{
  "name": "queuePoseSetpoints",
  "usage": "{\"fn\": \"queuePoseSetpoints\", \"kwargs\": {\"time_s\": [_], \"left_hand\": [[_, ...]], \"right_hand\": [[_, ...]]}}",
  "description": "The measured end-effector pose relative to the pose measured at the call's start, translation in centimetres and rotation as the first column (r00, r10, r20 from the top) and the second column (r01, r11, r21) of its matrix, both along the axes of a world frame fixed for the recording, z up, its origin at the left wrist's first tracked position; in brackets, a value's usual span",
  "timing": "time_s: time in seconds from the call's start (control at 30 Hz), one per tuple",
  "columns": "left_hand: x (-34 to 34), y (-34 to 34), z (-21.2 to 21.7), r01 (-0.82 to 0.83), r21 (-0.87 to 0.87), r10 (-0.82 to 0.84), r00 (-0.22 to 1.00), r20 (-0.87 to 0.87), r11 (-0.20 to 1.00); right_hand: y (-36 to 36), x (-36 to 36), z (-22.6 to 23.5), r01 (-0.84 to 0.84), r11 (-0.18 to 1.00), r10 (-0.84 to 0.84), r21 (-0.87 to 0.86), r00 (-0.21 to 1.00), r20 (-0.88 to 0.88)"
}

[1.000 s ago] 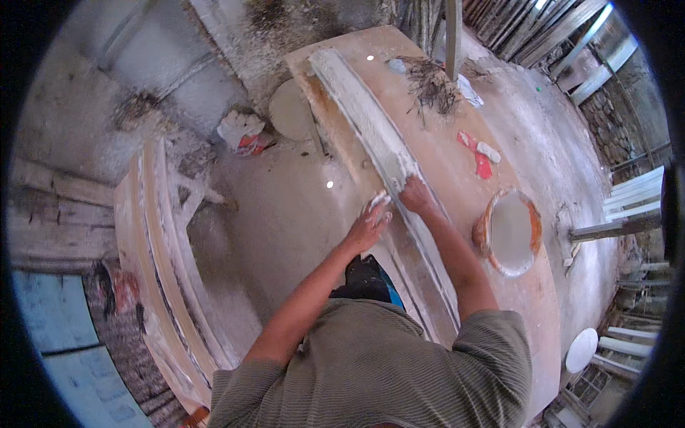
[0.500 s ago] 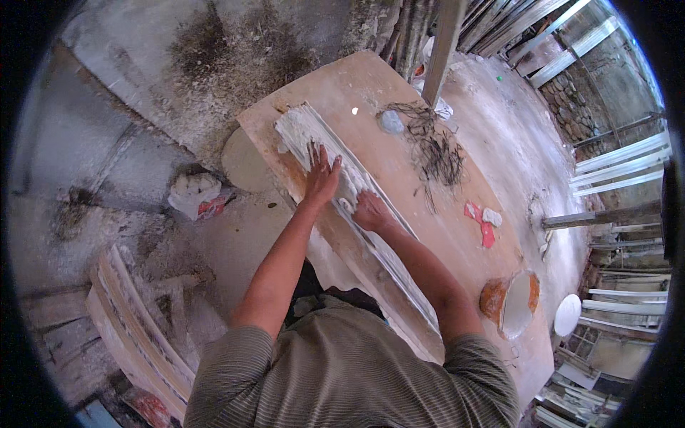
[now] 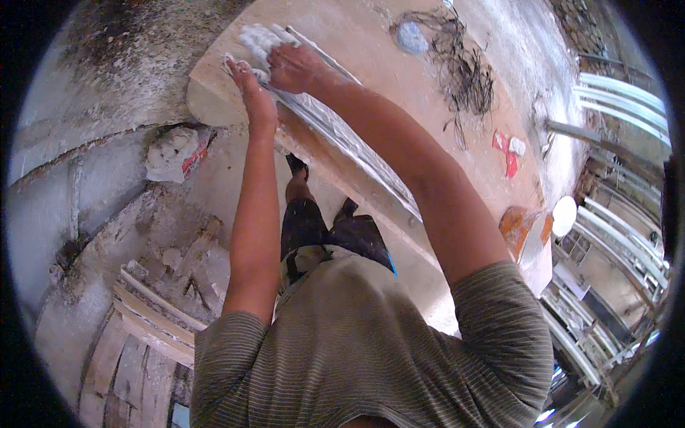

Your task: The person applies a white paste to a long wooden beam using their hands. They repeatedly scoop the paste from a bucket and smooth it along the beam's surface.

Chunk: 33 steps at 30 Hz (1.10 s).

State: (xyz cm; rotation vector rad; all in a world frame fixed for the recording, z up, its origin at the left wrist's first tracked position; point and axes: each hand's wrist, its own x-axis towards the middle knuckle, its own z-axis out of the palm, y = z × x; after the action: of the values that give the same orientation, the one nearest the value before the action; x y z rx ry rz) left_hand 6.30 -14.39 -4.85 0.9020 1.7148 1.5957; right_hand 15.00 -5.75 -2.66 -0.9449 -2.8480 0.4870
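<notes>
A long narrow strip, coated in wet white plaster, runs diagonally along the near edge of the worktable. My left hand is at the strip's far left end, held edge-on with its fingers stretched out and white paste on the fingertips. Beside it, my right hand presses down on the strip with curled fingers; whatever lies beneath them is hidden. A lumpy white plaster mass spreads just beyond both hands at that end.
Dark tangled fibres and a bluish-grey lump lie on the table's far side. Nearer right are red scraps and an orange-stained bucket. A white sack sits on the floor at left, with wooden planks below.
Both hands have moved up and left to the strip's far end. My left hand has turned from lying flat on the plaster to edge-on at its side. The whole view has shifted.
</notes>
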Motion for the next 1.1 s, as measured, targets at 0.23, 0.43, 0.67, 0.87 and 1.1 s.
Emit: {"fn": "queuePoseSetpoints", "kwargs": {"time_s": [0.23,0.43,0.67,0.87,1.1], "left_hand": [[7.1,-4.0,3.2,0.069,-0.061,-0.066,0.996,0.058,0.996],[14.9,-9.2,2.0,0.237,-0.033,-0.239,0.967,-0.085,0.971],[16.0,-14.3,4.5,0.169,-0.160,-0.197,0.963,-0.183,0.973],[3.5,-7.0,2.7,0.228,-0.199,-0.258,0.956,-0.141,0.953],[-5.0,4.8,2.7,0.121,-0.381,-0.294,0.849,-0.438,0.917]], "right_hand": [[-9.3,10.7,-1.3,-0.177,0.964,0.152,0.201,0.979,0.134],[-21.2,30.0,-0.8,-0.353,0.926,0.326,0.138,0.927,0.186],[-37.2,52.8,3.8,0.250,0.903,0.014,-0.349,0.795,0.606],[-40.3,52.3,4.4,0.500,0.853,-0.347,-0.150,0.758,0.552],[-27.0,29.4,5.1,0.491,0.824,-0.421,-0.283,0.865,0.275]]}}
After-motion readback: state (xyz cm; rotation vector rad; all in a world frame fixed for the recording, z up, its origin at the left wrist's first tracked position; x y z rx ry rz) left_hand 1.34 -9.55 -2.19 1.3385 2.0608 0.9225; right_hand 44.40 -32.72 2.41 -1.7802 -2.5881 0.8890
